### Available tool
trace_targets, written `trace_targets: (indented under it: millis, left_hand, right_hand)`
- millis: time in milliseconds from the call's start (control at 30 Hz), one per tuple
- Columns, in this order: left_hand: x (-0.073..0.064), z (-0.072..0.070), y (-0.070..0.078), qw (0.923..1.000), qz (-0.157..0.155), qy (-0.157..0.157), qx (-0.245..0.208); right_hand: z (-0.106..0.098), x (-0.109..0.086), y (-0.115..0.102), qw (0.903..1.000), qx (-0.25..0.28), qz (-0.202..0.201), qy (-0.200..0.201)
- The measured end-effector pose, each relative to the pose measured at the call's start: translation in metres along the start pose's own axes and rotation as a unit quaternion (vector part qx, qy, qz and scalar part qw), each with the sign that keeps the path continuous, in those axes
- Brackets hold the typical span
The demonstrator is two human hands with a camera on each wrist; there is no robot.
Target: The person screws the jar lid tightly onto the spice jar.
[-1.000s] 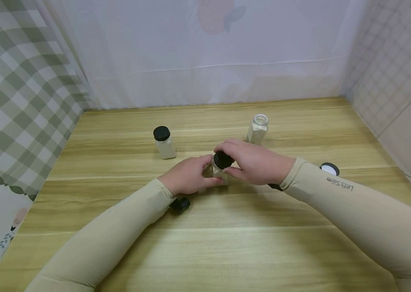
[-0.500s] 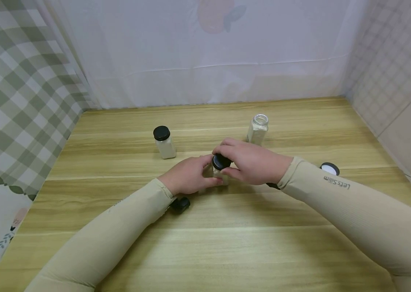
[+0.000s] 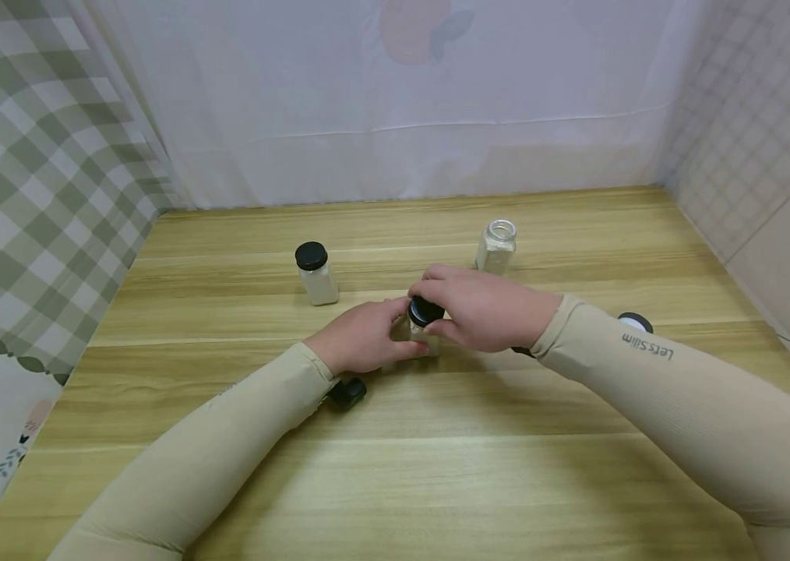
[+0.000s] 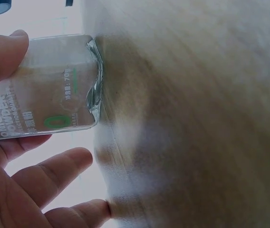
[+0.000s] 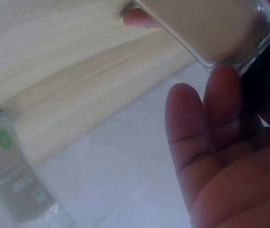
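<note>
A square glass jar of pale powder (image 4: 44,95), printed "onion powder", stands upright on the table between my hands. My left hand (image 3: 358,337) grips its body between thumb and fingers, with two fingers spread free below it in the left wrist view. Over the jar's mouth sits a black lid (image 3: 426,312). My right hand (image 3: 488,307) holds this lid by its edge, thumb on the near side and fingers on the far side. In the right wrist view, the lid (image 5: 268,71) shows dark behind the fingers, right at the top of the jar.
A jar with a black lid on (image 3: 316,273) stands at the back left. An uncapped jar (image 3: 496,248) is just behind my right hand. One loose lid (image 3: 636,321) lies at the right, partly covered by my right forearm. A pale curtain (image 3: 395,156) borders the table's far edge.
The lid tipped slightly toward level as my right hand shifted a little left on it. My right forearm now covers more of the loose lid. My left hand has kept its place.
</note>
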State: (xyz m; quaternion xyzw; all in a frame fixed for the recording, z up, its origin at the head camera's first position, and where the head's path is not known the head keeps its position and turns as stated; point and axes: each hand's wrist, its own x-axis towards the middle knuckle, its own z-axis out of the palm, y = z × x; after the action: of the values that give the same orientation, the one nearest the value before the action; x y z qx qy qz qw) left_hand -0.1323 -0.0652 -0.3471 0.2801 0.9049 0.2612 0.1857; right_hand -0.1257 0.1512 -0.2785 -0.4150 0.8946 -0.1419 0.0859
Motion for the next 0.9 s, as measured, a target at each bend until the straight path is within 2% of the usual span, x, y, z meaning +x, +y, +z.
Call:
trace_targets:
  millis: [600, 900]
  left_hand:
    - [0.001, 0.001, -0.001, 1.0000, 0.002, -0.002, 0.002]
    - [0.001, 0.001, -0.001, 1.0000, -0.006, -0.003, 0.007]
  right_hand:
    - [-0.009, 0.004, -0.005, 0.9982, -0.051, -0.012, -0.027]
    - [-0.012, 0.006, -0.007, 0.9977, -0.052, -0.021, -0.038]
